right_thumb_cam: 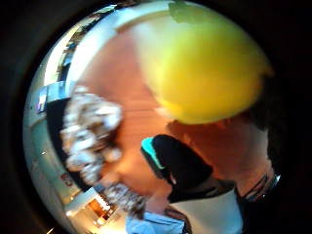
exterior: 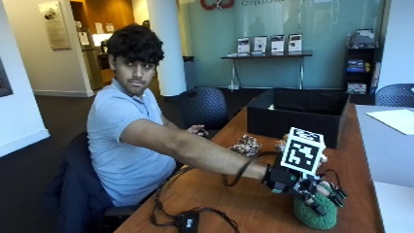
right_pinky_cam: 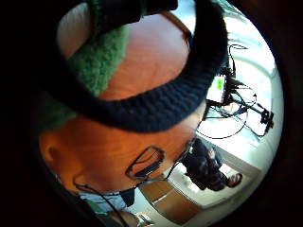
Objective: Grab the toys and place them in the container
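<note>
Under marker cube, right hand (exterior: 309,187) grips green toy (exterior: 316,213); fingertips hidden.

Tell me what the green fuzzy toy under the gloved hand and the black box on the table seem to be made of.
Green fuzzy toy: looks like plush or fleece, matte, with a nubby pile; the gloved right hand rests on it. Black box: probably fabric over stiff panels, matte, straight flat walls; not certain.

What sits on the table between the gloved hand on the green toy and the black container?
In the outside view, a brown speckled toy lies on the table between the gloved right hand on the green plush toy and the black container.
</note>
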The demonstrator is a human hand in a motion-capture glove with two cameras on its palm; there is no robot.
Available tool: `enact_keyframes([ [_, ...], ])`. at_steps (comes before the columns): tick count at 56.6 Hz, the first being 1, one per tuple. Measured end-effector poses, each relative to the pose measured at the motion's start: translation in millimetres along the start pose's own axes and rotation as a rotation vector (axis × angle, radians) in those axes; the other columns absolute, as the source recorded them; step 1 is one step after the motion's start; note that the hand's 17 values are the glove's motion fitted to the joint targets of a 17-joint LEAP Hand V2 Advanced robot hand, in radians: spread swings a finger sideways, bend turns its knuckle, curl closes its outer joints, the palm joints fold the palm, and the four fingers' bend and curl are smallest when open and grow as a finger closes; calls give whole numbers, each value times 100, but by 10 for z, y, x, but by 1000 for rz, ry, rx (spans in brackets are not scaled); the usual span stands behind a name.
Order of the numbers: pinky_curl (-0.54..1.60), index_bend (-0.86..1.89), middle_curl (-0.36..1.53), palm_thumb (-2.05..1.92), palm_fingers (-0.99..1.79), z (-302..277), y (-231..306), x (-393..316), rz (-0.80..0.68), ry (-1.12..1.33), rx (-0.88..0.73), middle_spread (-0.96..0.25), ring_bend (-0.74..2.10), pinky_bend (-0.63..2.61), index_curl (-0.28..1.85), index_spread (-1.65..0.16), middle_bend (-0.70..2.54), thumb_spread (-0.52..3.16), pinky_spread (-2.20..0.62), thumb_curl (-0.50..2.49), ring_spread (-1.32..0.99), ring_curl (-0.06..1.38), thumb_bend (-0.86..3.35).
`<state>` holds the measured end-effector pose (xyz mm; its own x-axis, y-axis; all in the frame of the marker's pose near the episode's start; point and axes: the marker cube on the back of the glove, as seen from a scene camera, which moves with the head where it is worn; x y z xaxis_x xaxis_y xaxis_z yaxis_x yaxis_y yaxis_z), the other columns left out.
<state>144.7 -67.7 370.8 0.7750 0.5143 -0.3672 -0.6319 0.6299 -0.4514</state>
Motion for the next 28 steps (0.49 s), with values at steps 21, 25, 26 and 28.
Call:
enact_keyframes([
  [21, 32, 74, 30, 12, 55, -12, -68, -196, -92, 11, 330, -16, 34, 60, 52, -34, 39, 138, -3, 24, -15, 20, 5],
  [25, 33, 70, 36, 25, 73, -119, -20, -318, -117, 5, 347, -20, 51, 58, 55, -30, 53, 146, -10, 28, -22, 27, 13],
  [26, 33, 69, 37, 27, 74, -163, -2, -345, -124, -7, 349, -21, 54, 58, 55, -29, 55, 147, -11, 28, -23, 27, 14],
  [28, 34, 67, 39, 31, 76, -268, 44, -400, -144, -35, 358, -22, 62, 59, 57, -27, 59, 149, -14, 30, -25, 31, 16],
])
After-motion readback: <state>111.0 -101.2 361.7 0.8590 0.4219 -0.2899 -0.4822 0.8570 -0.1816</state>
